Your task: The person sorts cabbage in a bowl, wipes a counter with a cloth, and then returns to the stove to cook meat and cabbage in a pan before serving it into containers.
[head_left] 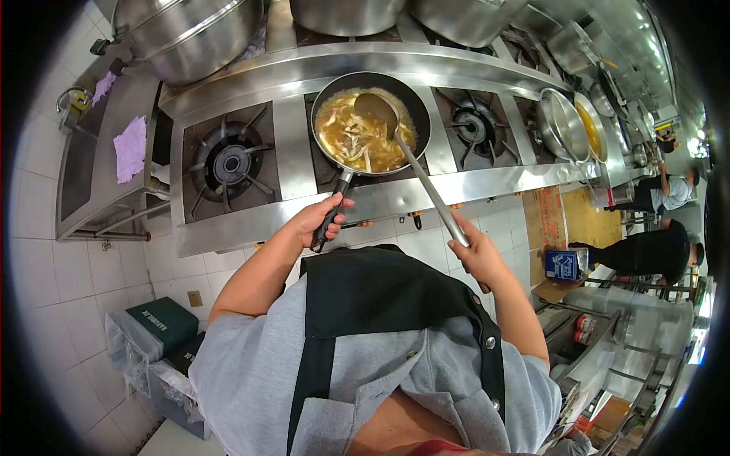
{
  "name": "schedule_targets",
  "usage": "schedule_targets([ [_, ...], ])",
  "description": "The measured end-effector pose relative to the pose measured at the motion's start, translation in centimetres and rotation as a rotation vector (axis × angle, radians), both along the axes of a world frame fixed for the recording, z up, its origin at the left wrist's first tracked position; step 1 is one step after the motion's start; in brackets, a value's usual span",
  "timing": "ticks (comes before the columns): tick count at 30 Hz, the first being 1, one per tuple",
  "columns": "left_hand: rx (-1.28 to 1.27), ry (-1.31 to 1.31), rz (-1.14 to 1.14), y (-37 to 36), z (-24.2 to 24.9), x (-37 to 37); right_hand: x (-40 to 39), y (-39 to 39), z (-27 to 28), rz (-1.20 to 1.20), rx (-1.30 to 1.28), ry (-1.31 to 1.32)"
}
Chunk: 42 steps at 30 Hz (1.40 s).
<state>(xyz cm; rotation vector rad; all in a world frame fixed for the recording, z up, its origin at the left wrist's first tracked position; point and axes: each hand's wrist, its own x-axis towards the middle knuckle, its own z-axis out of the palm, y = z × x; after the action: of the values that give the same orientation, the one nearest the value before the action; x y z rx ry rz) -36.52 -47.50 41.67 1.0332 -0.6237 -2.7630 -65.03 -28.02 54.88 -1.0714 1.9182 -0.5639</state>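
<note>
A dark frying pan (423, 114) sits on the middle burner of the stove, holding a brown, soupy mixture (353, 140) with pale strips in it. My left hand (323, 220) is wrapped round the pan's black handle (339, 191). In my right hand (477, 249) is the long metal handle of a ladle (420, 176). The ladle's bowl rests in the mixture toward the back of the pan. Whatever lies under the pan is mostly hidden.
Bare burners flank the pan, one at left (230, 163) and one at right (473, 124). Large steel pots (186, 38) line the back. Metal bowls (561, 125) stand farther right. A purple cloth (130, 150) hangs at left. Other people (654, 252) are at the far right.
</note>
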Motion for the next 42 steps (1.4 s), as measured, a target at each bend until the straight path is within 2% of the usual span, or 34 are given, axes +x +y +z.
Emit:
schedule_targets([
  [3,0.021,0.048,-0.01,-0.2,-0.9,0.1,-0.1,1.3,-0.7,0.085,-0.039,0.244],
  [5,0.045,0.127,-0.006,-0.4,-1.2,0.3,0.7,1.6,0.4,0.086,-0.061,0.256],
  [8,0.112,0.032,0.062,0.5,0.0,0.3,1.1,1.7,1.0,0.083,-0.076,0.246],
  [9,0.1,-0.011,-0.04,0.6,-1.2,0.7,1.1,1.6,1.1,0.079,-0.079,0.237],
  [11,0.071,-0.098,-0.243,0.5,-6.7,1.2,1.2,1.3,0.3,0.102,-0.171,0.306],
  [13,0.103,-0.061,-0.417,1.6,-13.8,0.2,1.3,1.2,-0.6,0.118,-0.216,0.358],
  [14,0.125,-0.038,-0.5,2.5,-14.8,-0.2,1.2,0.7,-0.8,0.123,-0.217,0.378],
  [17,-0.06,-0.367,-0.391,4.2,-14.7,-2.2,0.2,0.0,-2.5,0.202,-0.315,0.533],
  [18,-0.036,-0.429,-0.247,4.9,-15.0,-3.0,-0.4,-0.2,-3.5,0.231,-0.372,0.597],
  [21,0.018,-0.558,-0.243,4.8,-19.7,-5.3,-3.5,-1.7,-5.8,0.338,-0.423,0.801],
  [25,-0.027,-0.663,0.052,5.9,-20.9,-7.7,-7.7,-5.0,-6.3,0.505,-0.441,0.971],
  [28,-0.049,-0.692,0.138,5.9,-24.4,-8.8,-10.6,-7.3,-7.4,0.62,-0.5,1.028],
  [30,-0.075,-0.781,0.243,6.4,-21.8,-10.7,-11.5,-8.2,-7.6,0.68,-0.532,1.029],
  [31,-0.085,-0.825,0.295,6.9,-20.6,-11.5,-11.9,-8.2,-7.9,0.662,-0.543,1.027],
  [33,-0.077,-0.759,0.393,6.7,-23.0,-11.3,-12.5,-8.1,-8.4,0.632,-0.568,1.03],
  [34,-0.09,-0.763,0.402,6.5,-23.0,-11.7,-12.0,-7.2,-7.4,0.626,-0.405,1.034],
  [37,-0.13,-0.816,0.452,6.4,-22.9,-12.5,-11.5,-4.3,-8.1,0.484,-0.7,1.099],
  [38,-0.143,-0.841,0.472,6.3,-23.0,-12.7,-11.3,-3.2,-8.4,0.471,-0.863,1.098],
  [40,-0.164,-0.881,0.499,6.1,-23.4,-12.7,-11.3,0.8,-8.5,0.584,-1.03,0.755],
  [42,-0.171,-0.912,0.512,6.0,-24.1,-12.6,-11.9,4.7,-10.8,0.666,-1.039,0.497],
])
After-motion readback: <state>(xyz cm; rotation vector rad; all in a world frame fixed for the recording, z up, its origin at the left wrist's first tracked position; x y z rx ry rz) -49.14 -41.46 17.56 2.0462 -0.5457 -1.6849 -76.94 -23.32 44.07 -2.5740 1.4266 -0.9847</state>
